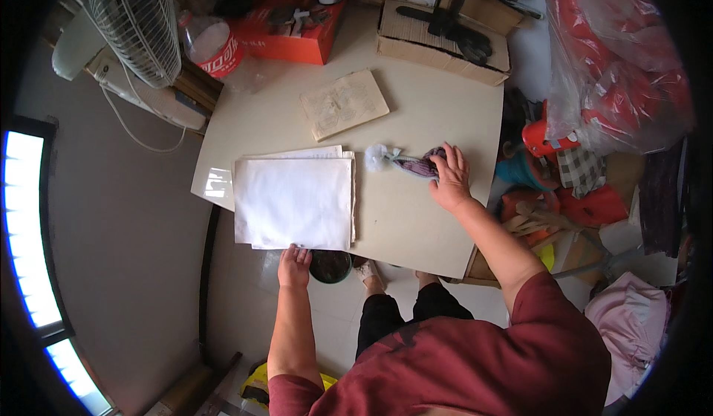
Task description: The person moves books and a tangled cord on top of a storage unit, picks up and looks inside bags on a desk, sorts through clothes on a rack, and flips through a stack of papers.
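Note:
A stack of white paper sheets (293, 200) lies at the left of the table, its front edge by the table's front edge. My left hand (295, 267) is at that front edge, fingers together and bent against the sheets. Right of the stack lies a small purple striped cloth piece (417, 165) with a pale edge and a fluffy white pompom (376, 157) at its left end. My right hand (451, 178) is closed over its right end, the fingers hiding part of it. What exactly the cloth piece is, I cannot make out.
A worn, yellowed book (344, 104) lies behind. At the back stand a plastic bottle (215, 48), a red box (297, 33) and a cardboard box (445, 41) with a black glove. A fan (134, 26) stands at left. Bags and cloths crowd the right side.

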Demonstrator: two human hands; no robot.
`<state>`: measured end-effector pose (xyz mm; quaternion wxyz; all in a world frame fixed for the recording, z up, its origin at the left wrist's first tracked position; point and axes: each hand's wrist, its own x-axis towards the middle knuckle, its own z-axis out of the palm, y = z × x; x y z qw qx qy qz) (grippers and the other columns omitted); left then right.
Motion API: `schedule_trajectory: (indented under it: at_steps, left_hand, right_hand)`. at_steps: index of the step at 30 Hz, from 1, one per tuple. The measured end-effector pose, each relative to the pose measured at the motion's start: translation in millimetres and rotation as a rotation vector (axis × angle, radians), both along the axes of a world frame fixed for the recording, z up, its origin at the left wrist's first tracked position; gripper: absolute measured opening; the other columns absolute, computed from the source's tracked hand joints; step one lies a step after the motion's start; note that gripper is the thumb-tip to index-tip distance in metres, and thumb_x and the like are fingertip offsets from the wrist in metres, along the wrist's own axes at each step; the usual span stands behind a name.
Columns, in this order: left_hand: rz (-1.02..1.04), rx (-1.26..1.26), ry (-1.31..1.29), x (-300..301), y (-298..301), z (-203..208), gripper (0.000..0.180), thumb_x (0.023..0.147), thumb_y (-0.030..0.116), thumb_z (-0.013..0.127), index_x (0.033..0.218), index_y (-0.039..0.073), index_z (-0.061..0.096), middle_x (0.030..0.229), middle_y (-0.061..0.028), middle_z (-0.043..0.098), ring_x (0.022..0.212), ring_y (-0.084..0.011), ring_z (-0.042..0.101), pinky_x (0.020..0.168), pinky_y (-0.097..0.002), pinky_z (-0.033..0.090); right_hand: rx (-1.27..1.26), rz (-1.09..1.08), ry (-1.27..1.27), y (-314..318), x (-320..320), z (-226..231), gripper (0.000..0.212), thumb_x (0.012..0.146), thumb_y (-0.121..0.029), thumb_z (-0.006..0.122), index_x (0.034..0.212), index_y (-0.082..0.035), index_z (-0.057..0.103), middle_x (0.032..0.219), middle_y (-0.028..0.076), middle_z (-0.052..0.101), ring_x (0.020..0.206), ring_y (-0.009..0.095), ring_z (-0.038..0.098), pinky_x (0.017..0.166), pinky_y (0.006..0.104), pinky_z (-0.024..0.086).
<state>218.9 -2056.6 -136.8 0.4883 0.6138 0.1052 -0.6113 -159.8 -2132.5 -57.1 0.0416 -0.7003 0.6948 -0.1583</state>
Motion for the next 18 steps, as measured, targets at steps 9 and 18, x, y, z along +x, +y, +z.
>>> schedule_trajectory:
  at_steps: [9, 18]
  left_hand:
    - [-0.097, -0.056, 0.042, -7, 19, 23, 0.039, 0.083, 0.018, 0.047, 0.117, 0.006, 0.034, 0.108, -0.0108, 0.047, 0.093, -0.0253, 0.049, 0.078, -0.0377, 0.04]
    - [-0.286, -0.072, 0.026, -23, 60, 41, 0.033, 0.082, 0.019, 0.046, 0.112, 0.008, 0.04, 0.099, -0.008, 0.051, 0.088, -0.023, 0.05, 0.077, -0.0383, 0.04]
  right_hand:
    - [0.222, 0.33, 0.086, -72, 84, -27, 0.02, 0.072, -0.012, 0.051, 0.092, -0.011, 0.054, 0.099, 0.006, 0.05, 0.095, 0.024, 0.044, 0.08, 0.036, 0.035]
    - [0.22, -0.096, -0.996, -50, 62, 5, 0.011, 0.074, -0.009, 0.053, 0.084, -0.003, 0.056, 0.075, 0.008, 0.06, 0.065, 0.014, 0.056, 0.059, 0.027, 0.045]
